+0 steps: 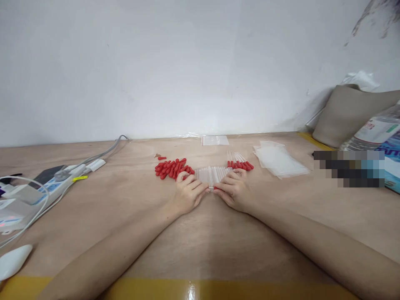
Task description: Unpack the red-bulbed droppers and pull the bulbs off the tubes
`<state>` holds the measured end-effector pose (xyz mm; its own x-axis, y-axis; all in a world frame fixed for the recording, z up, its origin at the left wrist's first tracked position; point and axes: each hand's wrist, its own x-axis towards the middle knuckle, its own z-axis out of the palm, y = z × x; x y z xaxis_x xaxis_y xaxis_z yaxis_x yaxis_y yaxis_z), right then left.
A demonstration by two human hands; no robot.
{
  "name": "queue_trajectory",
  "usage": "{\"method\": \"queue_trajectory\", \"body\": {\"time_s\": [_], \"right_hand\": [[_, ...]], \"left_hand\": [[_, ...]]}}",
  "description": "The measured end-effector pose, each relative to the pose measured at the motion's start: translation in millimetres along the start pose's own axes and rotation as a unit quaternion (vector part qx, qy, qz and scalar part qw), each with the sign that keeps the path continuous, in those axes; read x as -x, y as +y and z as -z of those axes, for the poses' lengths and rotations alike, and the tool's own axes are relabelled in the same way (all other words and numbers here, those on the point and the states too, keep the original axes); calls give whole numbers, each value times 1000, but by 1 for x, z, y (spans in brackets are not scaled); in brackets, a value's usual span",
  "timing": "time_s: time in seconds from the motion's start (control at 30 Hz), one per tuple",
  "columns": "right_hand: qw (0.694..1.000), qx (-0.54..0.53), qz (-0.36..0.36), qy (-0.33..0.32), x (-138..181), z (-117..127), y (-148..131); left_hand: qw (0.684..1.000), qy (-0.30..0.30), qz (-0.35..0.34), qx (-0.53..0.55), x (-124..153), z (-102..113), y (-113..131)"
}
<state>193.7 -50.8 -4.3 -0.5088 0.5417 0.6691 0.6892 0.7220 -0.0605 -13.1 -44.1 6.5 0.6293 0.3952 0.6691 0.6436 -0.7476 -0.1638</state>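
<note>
At the middle of the table, my left hand point(190, 191) pinches a thin clear tube point(211, 188) that lies crosswise between my hands. Facing it, my right hand point(235, 191) is closed on a small red rubber bulb point(216, 188), whose end meets or nearly meets the tube; I cannot tell which. Just beyond my fingertips lies a row of loose clear tubes point(210, 174). A heap of red rubber bulbs point(170, 168) is beside my left hand. Several droppers with red bulbs on clear tubes point(240, 162) lie behind my right hand.
Clear plastic bags point(279, 159) are stacked to the right, and another flat bag point(215, 141) lies near the wall. A power strip point(59, 183) with cables and a white computer mouse point(15, 261) occupy the left. A plastic bottle point(373, 132) and grey bin point(350, 110) stand right.
</note>
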Motion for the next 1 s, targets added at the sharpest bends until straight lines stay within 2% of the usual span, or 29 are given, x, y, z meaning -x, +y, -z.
{"method": "queue_trajectory", "body": {"time_s": [0.2, 0.43, 0.53, 0.67, 0.77, 0.9, 1.0], "right_hand": [[998, 47, 46, 20, 0, 11, -1], [997, 77, 27, -13, 7, 16, 3], [997, 71, -34, -11, 13, 19, 16], [985, -2, -160, 68, 15, 24, 45], [963, -30, -254, 87, 11, 27, 68], [932, -18, -362, 7, 7, 40, 86], [923, -53, -373, -76, 5, 51, 87]], "left_hand": [[1000, -18, -2, -6, 1, 4, 3], [998, -54, 34, 24, 3, 7, 3], [994, -48, 91, 36, 9, 9, -7], [977, -34, 193, 91, 15, 5, -21], [974, -22, 197, 110, 14, -3, -23], [977, 22, 187, 100, 10, -13, -22], [975, 29, 200, 88, 9, -16, -22]]}}
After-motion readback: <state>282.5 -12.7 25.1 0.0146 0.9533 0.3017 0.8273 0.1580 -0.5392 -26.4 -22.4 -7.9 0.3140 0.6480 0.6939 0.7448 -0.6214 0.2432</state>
